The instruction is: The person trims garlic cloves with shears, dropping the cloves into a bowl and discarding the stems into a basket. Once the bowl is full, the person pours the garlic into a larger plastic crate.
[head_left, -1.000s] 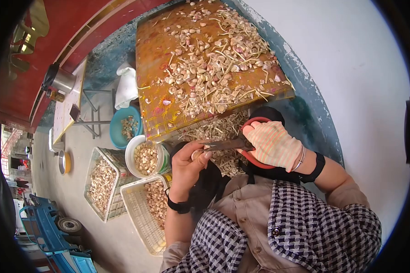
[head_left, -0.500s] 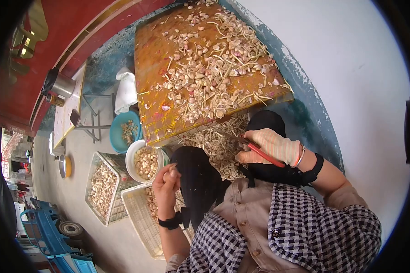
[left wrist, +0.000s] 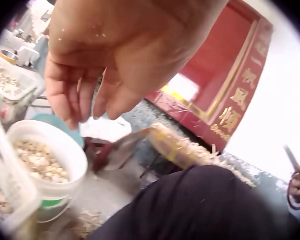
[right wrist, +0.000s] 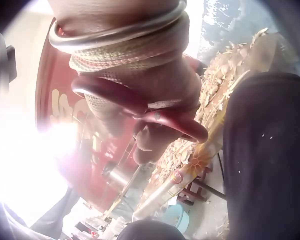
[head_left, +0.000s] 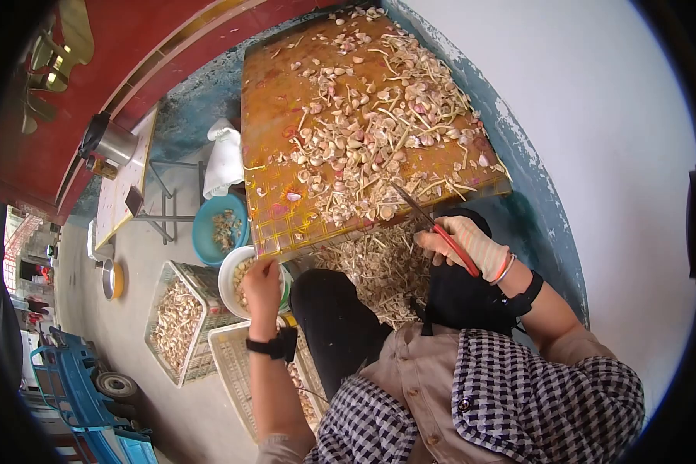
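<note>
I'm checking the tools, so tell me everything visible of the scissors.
The scissors have glossy red handle loops and narrow grey blades that look like metal. The right hand grips them by the handles. The blades appear closed and slant forward and to the person's left, overlapping the edge of the table in the head view; whether they touch it I cannot tell.

"What sort of place is this?"

"A home's porch or entryway, it seems, used for work: red panelling (left wrist: 222, 50) with gold lettering (left wrist: 237, 100), a peeling painted wall (head_left: 580, 116), a concrete floor (head_left: 120, 313)."

"And the work side?"

"Garlic (head_left: 356, 147) strewn across the desk (head_left: 274, 93), a crate (head_left: 213, 340) of it below, a blue vehicle (head_left: 77, 387) standing beyond."
</note>
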Demonstrator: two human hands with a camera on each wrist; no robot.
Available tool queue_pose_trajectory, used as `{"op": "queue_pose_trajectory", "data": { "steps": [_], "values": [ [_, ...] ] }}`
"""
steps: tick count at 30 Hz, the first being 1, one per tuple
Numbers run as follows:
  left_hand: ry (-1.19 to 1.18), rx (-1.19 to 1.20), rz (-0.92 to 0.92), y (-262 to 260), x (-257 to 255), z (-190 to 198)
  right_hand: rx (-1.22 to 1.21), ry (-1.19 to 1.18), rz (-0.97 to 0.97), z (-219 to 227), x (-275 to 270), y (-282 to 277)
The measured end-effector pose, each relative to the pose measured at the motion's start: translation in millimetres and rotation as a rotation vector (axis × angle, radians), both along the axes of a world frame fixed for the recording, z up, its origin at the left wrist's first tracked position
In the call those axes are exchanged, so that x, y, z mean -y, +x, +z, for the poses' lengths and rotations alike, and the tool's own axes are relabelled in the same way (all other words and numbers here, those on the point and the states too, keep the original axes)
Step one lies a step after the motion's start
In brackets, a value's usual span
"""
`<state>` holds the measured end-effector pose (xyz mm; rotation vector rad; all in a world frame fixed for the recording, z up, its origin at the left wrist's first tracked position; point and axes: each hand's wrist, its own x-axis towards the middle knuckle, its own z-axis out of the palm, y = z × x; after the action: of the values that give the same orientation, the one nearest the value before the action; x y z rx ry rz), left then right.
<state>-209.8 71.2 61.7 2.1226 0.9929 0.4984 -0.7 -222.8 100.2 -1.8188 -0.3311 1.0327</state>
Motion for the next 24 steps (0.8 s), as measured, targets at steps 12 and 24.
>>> {"op": "queue_pose_trajectory", "data": {
  "steps": [12, 24],
  "values": [
    [0.050, -0.208, -0.224, 203.5, -7.7, -66.7, 0.141, -0.009, -0.007, 7.2, 23.8, 26.0],
    [-0.753, 0.335, -0.265, 151.7, 27.1, -5.4, 0.757, -0.082, 0.207, 6.2, 18.6, 34.5]
  ]
}}
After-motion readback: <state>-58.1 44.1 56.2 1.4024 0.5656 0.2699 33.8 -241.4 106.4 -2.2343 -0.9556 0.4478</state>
